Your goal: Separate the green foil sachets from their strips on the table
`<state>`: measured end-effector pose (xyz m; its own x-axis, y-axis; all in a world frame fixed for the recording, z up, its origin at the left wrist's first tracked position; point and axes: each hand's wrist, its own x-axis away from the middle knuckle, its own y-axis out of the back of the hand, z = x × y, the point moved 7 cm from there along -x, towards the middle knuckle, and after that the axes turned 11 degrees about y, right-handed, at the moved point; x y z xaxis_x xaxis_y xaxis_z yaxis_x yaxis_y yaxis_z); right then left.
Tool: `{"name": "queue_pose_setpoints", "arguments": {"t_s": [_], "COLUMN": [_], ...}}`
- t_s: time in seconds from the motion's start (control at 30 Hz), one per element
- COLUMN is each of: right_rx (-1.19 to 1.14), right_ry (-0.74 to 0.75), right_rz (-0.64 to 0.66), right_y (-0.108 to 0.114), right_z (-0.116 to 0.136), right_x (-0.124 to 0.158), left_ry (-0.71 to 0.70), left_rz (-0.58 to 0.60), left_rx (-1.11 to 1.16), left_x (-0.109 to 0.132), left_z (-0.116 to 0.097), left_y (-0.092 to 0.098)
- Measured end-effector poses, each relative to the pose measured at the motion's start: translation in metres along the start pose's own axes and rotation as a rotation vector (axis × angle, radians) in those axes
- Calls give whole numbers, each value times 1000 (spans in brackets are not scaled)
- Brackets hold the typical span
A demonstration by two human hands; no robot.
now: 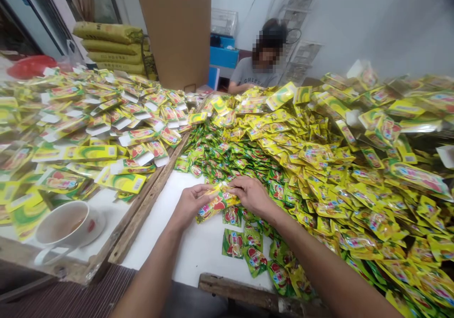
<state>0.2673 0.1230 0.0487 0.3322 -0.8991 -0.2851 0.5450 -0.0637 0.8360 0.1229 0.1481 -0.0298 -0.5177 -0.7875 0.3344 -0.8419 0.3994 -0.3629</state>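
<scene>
A small yellow carton (212,208) with red fruit pictures is held between both hands over the white tabletop. The fingers of my left hand (191,204) pinch its left end. My right hand (251,194) has its fingertips closed at the carton's upper right end; whether they also hold a sachet is too small to tell. Just below lie several loose green sachets (233,243). Beyond the hands spreads a heap of green sachets (227,152), which meets a large pile of yellow sachets (315,157) on the right.
Many cartons (88,152) cover the left table, where a white cup (67,228) of brown liquid stands near the front edge. A wooden rim (152,195) divides the tables. Across sits a person (258,67); stacked sacks (113,48) and a brown board (175,30) stand behind.
</scene>
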Motion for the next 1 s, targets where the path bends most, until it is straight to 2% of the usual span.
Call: {"name": "queue_pose_setpoints", "arguments": {"t_s": [0.13,0.23,0.3,0.43,0.53,0.67,0.83,0.9,1.0], "right_rx": [120,91,-18,-434,-576,-550,-502,-481,-662], "right_ry": [111,156,79,-240,-321,-291,-288,-274,-305], "right_rz": [63,131,84,-162,-237,-121,-135,-84,-54], "right_y": [4,-2,-5,-12,-16,-20,-17,-18,-26], "right_z": [10,17,14,-7,-6,12,17,16,8], "right_x": [-5,-8,-9,1,9,10,8,6,7], "left_ry": [-11,-5,1,22,0,-32,-8,-5,24], "left_rz": [7,32,42,-23,-73,-43,5,32,71], "left_rx": [-42,-64,-32,84,97,45,39,46,82], "left_x": [1,2,2,1,1,1,1,1,6], "left_z": [-1,0,1,2,0,-1,2,2,-2], "left_y": [-3,-8,-10,-5,0,0,-6,-12,-24]}}
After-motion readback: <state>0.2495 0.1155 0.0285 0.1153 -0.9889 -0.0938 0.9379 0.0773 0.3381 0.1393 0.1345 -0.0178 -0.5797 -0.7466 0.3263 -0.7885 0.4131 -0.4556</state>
